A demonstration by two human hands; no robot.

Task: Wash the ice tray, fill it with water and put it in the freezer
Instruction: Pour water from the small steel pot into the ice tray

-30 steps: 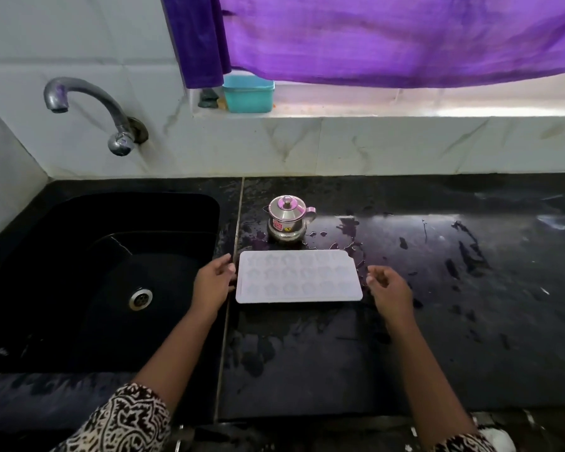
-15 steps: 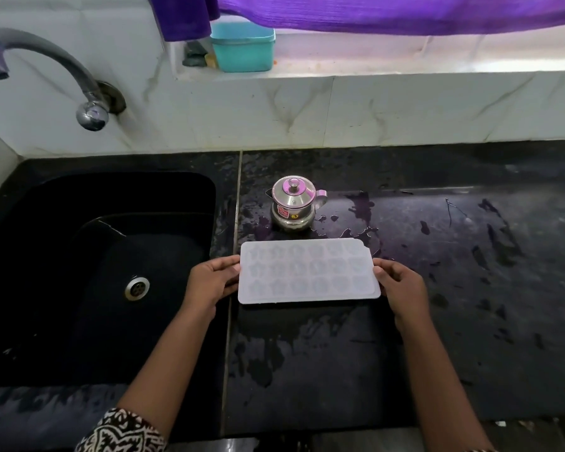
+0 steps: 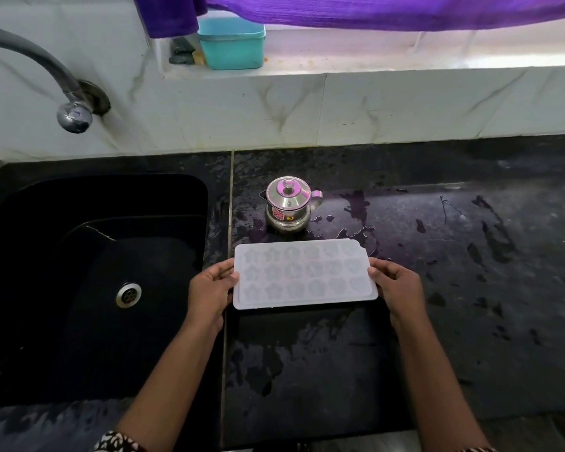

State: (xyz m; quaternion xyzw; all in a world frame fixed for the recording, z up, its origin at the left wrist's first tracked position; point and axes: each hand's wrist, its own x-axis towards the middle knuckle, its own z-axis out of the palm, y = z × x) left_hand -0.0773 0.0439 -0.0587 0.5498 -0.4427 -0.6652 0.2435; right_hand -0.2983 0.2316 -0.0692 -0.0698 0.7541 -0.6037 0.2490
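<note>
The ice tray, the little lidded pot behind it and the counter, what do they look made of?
Ice tray: probably plastic or silicone, since it is a matte, milky, translucent white with moulded flower-shaped cells. Lidded pot: polished metal, likely stainless steel, as it gives mirror-like reflections. Counter: dark polished stone, perhaps granite, with a speckled black, glossy surface, water patches and a straight seam.
</note>
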